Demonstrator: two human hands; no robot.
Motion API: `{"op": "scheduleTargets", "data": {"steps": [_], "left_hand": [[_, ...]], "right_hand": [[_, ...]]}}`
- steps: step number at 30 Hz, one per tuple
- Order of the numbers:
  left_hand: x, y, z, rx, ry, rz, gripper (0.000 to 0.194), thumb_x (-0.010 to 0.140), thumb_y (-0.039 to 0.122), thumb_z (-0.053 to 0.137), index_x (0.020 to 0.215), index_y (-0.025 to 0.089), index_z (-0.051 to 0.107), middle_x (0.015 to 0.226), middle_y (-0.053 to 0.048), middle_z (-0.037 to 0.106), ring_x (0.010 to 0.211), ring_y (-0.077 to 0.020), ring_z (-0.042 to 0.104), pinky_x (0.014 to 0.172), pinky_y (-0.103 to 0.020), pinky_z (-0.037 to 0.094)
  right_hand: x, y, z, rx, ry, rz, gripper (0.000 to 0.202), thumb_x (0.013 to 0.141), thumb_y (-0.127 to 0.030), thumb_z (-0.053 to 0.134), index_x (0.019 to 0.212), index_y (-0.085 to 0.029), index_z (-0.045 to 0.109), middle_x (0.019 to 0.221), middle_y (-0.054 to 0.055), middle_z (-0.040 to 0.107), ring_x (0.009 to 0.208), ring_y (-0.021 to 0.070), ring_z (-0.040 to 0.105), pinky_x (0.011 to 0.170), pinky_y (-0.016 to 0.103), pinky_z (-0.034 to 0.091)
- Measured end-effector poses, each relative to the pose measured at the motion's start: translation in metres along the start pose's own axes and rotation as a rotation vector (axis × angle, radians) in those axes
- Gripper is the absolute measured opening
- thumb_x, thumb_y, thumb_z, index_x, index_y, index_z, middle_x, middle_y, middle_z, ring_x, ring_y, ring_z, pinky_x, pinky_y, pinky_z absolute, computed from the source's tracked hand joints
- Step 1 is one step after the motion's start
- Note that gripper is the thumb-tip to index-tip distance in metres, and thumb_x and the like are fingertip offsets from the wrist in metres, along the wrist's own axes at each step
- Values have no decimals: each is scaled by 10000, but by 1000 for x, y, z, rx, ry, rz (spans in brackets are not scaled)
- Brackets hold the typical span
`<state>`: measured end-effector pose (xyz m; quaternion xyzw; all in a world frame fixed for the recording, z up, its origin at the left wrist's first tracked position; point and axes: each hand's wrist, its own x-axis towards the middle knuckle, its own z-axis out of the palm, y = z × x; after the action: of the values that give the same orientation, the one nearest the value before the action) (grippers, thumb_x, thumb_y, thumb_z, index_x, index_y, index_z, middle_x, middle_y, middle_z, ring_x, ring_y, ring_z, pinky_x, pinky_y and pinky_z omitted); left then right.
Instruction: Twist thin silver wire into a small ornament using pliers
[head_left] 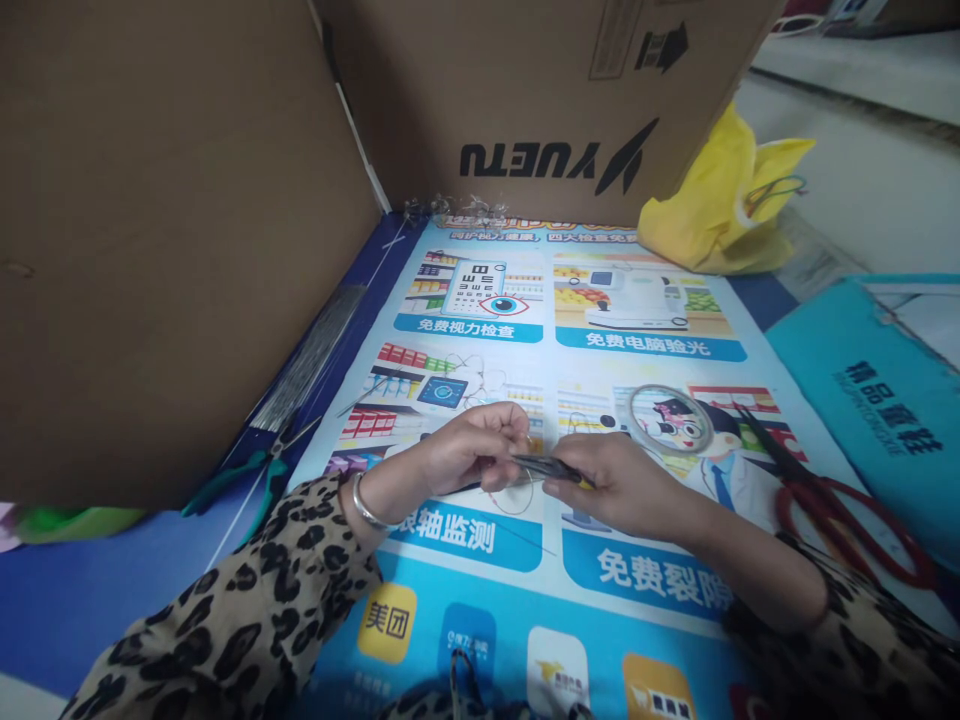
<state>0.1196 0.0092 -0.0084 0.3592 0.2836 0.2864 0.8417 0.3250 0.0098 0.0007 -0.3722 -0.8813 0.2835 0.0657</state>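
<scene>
My left hand point(480, 447) pinches a thin wire point(530, 492), which curves in a loop below the fingers. In my right hand point(619, 487) is a pair of pliers point(547, 466) with dark jaws and a bit of yellow on the handle. The jaws point left and reach my left fingertips. Whether they grip the wire is too small to tell. Beyond my left hand, thin bent wires point(472, 372) lie on the printed poster point(551, 400). A clear ring-shaped roll point(670, 420) rests just beyond my right hand.
Red-handled scissors point(840, 505) lie at the right, beside a blue box point(877, 380). At left are green-handled pliers point(274, 458) and a bundle of straight wires point(319, 350). Upright cardboard point(555, 80) walls the back and left. A yellow bag point(712, 215) and twisted wire pieces point(480, 208) stand at the back.
</scene>
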Motion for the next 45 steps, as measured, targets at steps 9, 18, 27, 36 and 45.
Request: {"op": "scheduleTargets", "data": {"steps": [9, 18, 27, 36, 45], "left_hand": [[4, -3, -7, -41, 75, 136, 198, 753, 198, 629, 894, 163, 495, 681, -19, 665, 437, -87, 572, 438, -178, 395], [7, -10, -6, 119, 99, 297, 219, 788, 250, 632, 916, 146, 489, 756, -44, 677, 586, -112, 644, 517, -176, 439], [9, -8, -8, 177, 294, 345, 224, 788, 315, 613, 866, 151, 482, 750, -15, 650, 498, -76, 579, 447, -180, 418], [11, -10, -1, 350, 355, 291, 193, 793, 301, 585, 835, 144, 482, 709, -12, 635, 472, -72, 562, 451, -186, 420], [6, -13, 2, 361, 88, 208, 294, 786, 381, 602, 916, 145, 484, 810, -44, 632, 552, -65, 550, 519, -191, 415]], "right_hand": [[2, 8, 2, 131, 110, 65, 257, 806, -367, 499, 632, -180, 482, 594, -28, 506, 549, 94, 460, 528, 212, 287], [2, 7, 0, 456, 80, 149, 307, 801, -447, 498, 667, -171, 522, 562, -41, 419, 542, 91, 384, 506, 214, 299], [0, 9, -4, 391, 133, 214, 243, 790, -406, 524, 721, -177, 567, 606, -27, 472, 570, 106, 428, 523, 226, 332], [8, -3, -5, 461, 420, 269, 260, 791, -420, 525, 883, -188, 597, 742, 2, 599, 649, 127, 511, 576, 243, 393], [13, -8, -1, 486, 503, 288, 224, 755, -401, 559, 745, -177, 569, 645, -14, 559, 610, 120, 489, 575, 249, 383]]}}
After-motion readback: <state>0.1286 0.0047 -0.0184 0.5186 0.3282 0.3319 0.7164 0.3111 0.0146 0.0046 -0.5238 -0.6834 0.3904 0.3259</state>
